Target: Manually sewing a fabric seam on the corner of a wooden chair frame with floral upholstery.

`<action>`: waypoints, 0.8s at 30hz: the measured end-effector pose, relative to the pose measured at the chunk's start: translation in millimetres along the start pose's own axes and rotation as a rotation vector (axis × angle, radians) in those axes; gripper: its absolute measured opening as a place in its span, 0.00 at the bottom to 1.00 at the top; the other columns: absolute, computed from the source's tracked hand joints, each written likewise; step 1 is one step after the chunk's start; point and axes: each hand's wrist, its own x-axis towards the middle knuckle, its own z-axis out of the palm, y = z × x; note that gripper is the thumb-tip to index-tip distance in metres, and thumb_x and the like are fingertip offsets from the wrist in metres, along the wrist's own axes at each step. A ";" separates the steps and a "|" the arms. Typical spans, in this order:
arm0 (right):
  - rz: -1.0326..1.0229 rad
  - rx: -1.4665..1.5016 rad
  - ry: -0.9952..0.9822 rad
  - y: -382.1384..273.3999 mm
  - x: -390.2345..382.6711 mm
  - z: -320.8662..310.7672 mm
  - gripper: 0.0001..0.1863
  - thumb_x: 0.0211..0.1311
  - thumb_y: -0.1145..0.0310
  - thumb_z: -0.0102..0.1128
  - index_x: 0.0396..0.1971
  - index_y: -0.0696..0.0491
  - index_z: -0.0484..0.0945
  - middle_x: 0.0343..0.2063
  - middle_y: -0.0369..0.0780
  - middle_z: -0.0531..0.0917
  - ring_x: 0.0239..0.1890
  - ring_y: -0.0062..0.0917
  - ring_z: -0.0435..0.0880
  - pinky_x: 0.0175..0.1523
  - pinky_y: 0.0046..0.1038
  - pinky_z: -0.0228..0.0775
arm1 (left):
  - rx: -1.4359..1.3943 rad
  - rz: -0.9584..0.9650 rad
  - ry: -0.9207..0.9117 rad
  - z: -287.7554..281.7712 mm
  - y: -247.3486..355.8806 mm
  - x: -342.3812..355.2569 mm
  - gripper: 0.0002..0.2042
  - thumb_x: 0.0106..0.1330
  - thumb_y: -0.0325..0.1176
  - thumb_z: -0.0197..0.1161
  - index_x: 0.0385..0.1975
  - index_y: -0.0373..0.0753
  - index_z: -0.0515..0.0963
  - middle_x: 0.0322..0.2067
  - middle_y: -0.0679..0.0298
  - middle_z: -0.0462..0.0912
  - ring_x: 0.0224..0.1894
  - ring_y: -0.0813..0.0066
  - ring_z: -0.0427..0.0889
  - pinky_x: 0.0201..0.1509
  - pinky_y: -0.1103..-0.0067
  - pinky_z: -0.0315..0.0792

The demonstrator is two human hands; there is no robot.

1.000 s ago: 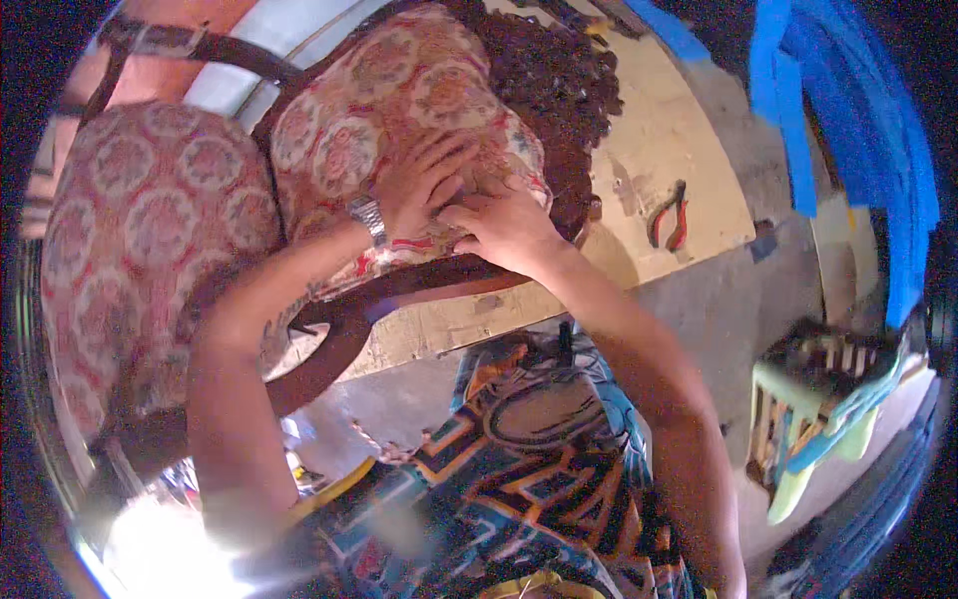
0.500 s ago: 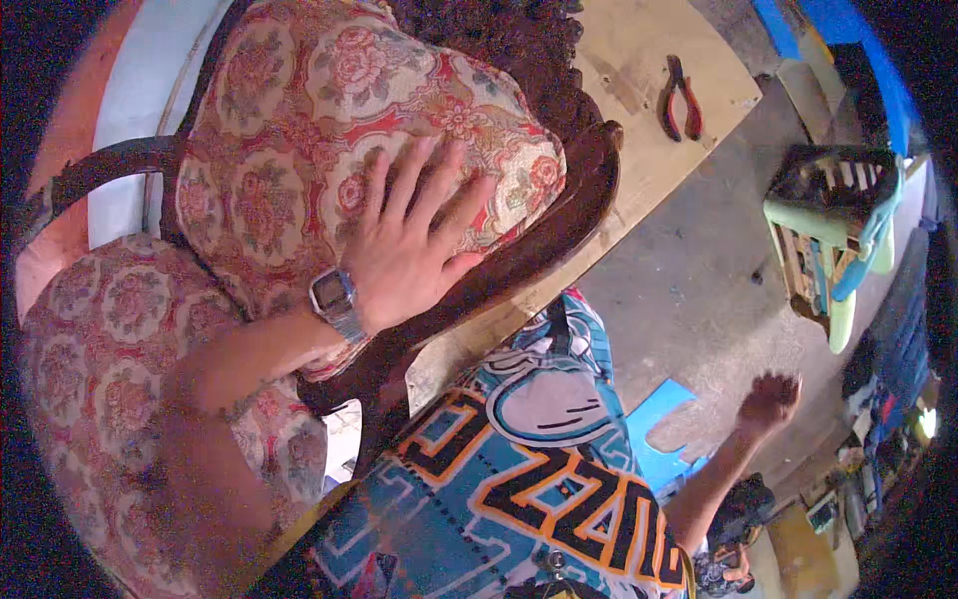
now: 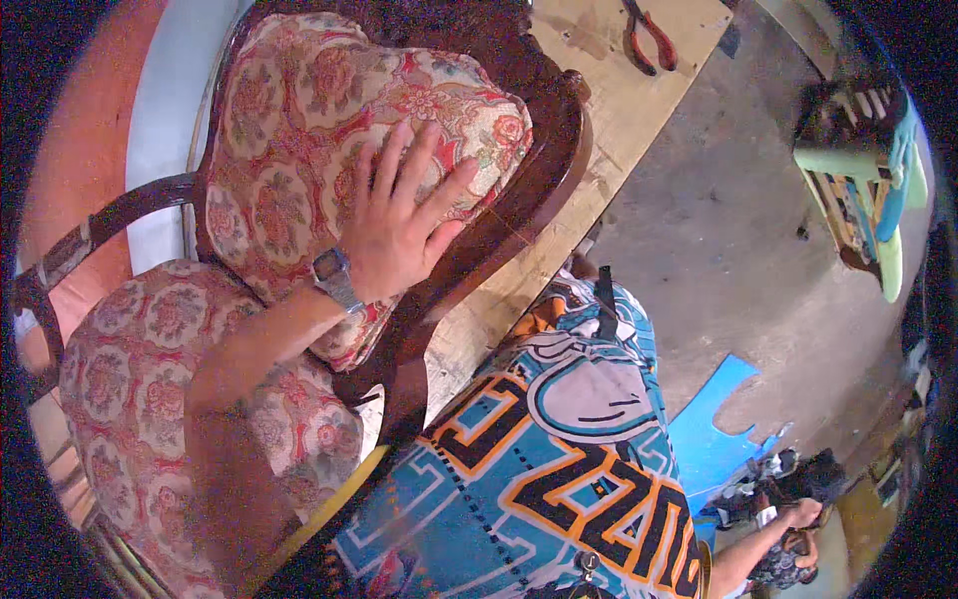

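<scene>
My left hand point(image 3: 399, 220), a watch point(image 3: 334, 275) at its wrist, lies flat with spread fingers on the padded back point(image 3: 289, 150) of a chair. Red and cream floral fabric covers that pad. Around it runs a dark brown carved wooden frame point(image 3: 559, 190). The chair's seat cushion point(image 3: 150, 369), in the same fabric, is under my left forearm. At the lower right my right hand point(image 3: 801, 517) reaches down beside a cluster of dark, small things point(image 3: 788, 489). It is small and blurred there, so its fingers and anything in them cannot be made out.
Pliers with red handles point(image 3: 651, 38) lie on the light wooden tabletop point(image 3: 599, 130) beyond the frame. A pale green and blue stool-like piece point(image 3: 863, 190) stands on the grey floor point(image 3: 709, 240) at right. A blue sheet point(image 3: 711, 424) lies near my right arm.
My right hand has moved down and away toward the dark things at the lower right. The left hand stays on the back pad while the view shifts slightly.
</scene>
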 end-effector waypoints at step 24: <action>-1.363 1.549 -0.703 -636.0 -329.6 -564.2 0.07 0.65 0.72 0.60 0.29 0.59 0.77 0.18 0.41 0.82 0.21 0.23 0.82 0.27 0.27 0.71 | -0.092 -0.034 0.055 10.3 1.4 10.8 0.34 0.56 0.35 0.67 0.65 0.45 0.64 0.70 0.58 0.57 0.72 0.50 0.52 0.71 0.50 0.47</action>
